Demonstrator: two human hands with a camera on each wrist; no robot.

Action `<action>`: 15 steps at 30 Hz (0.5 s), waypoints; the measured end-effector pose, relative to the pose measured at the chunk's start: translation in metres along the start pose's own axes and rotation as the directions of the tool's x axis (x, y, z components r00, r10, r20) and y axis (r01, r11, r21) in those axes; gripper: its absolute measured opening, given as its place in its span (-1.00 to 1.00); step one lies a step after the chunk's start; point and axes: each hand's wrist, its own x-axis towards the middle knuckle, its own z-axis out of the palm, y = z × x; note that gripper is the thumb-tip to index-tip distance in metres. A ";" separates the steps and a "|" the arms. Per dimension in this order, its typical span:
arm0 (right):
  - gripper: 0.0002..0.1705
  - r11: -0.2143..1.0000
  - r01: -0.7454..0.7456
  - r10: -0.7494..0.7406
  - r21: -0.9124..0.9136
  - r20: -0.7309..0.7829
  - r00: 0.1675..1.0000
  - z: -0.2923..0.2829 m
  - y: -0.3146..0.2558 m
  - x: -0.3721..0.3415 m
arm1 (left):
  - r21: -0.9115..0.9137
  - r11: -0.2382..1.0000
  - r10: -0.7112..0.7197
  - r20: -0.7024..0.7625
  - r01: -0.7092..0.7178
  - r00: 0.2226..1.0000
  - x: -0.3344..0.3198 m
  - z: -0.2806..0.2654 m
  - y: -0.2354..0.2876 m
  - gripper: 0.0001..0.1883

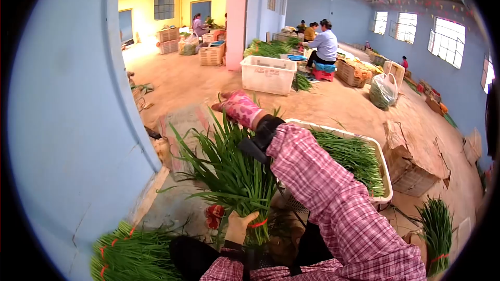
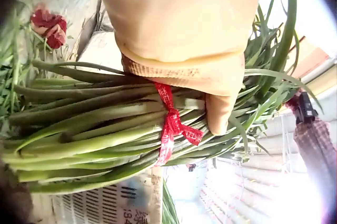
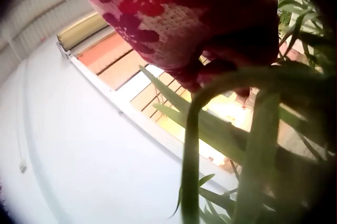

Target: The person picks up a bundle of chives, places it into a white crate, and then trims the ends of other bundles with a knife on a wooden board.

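Note:
My left hand [image 1: 238, 227], in a pale glove, grips a bunch of long green leafy stalks [image 1: 234, 169] low down. A red tie [image 2: 171, 121] is knotted round the bunch beside the thumb, cut ends to the left in the left wrist view. Stretched forward over the leaf tips is my right hand [image 1: 237, 106], in a pink flowered glove. Loose leaves [image 3: 226, 139] pass close under its fingers in the right wrist view. The fingers are shaded there, and I cannot tell whether they pinch a leaf.
A white crate [image 1: 386, 169] of cut stalks stands beyond the right arm. Tied bundles lie at left [image 1: 133, 252] and right [image 1: 436, 231]. The blue wall [image 1: 67, 125] rises close on the left. Farther off are a white bin [image 1: 268, 75] and a seated person [image 1: 324, 44].

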 end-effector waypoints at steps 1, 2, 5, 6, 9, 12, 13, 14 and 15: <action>-0.57 0.993 0.108 -0.109 0.039 0.025 0.994 0.006 0.024 0.022 | -0.107 0.990 -0.095 0.026 0.098 0.995 0.005 0.000 -0.002 -0.39; -0.66 0.974 0.212 -0.216 0.079 0.049 0.975 0.011 0.050 0.042 | -0.210 0.957 -0.189 0.062 0.198 0.980 0.008 0.000 -0.002 -0.34; -0.71 0.956 0.211 -0.225 0.204 0.049 0.973 0.013 0.048 0.028 | -0.446 0.889 -0.089 0.053 0.103 0.995 0.000 -0.001 0.004 -0.34; -0.72 0.966 0.224 -0.232 0.132 0.048 0.972 0.013 0.044 0.023 | -0.517 0.853 -0.057 0.043 0.071 0.997 -0.001 -0.001 0.004 -0.33; -0.72 0.940 0.321 -0.319 -0.114 0.033 0.947 0.015 0.042 0.018 | -0.589 0.805 -0.079 0.002 0.065 0.997 0.016 0.019 -0.041 -0.58; -0.65 0.908 0.332 -0.349 -0.256 -0.023 0.937 0.017 0.029 0.011 | -0.492 0.864 -0.100 0.036 0.105 0.994 0.005 0.003 -0.001 -0.72; -0.65 0.971 0.240 -0.240 0.014 -0.003 0.971 0.012 -0.002 -0.013 | -0.211 0.964 0.153 -0.072 -0.164 0.986 0.008 0.001 0.000 -0.77; -0.64 0.946 0.296 -0.301 0.133 0.018 0.953 0.007 -0.015 -0.031 | 0.102 0.914 0.402 -0.100 -0.392 0.910 0.004 0.000 -0.005 -0.81; -0.63 0.905 0.331 -0.354 0.266 0.041 0.935 0.004 -0.024 -0.051 | -0.001 0.941 0.336 -0.098 -0.338 0.937 -0.002 0.000 -0.002 -0.79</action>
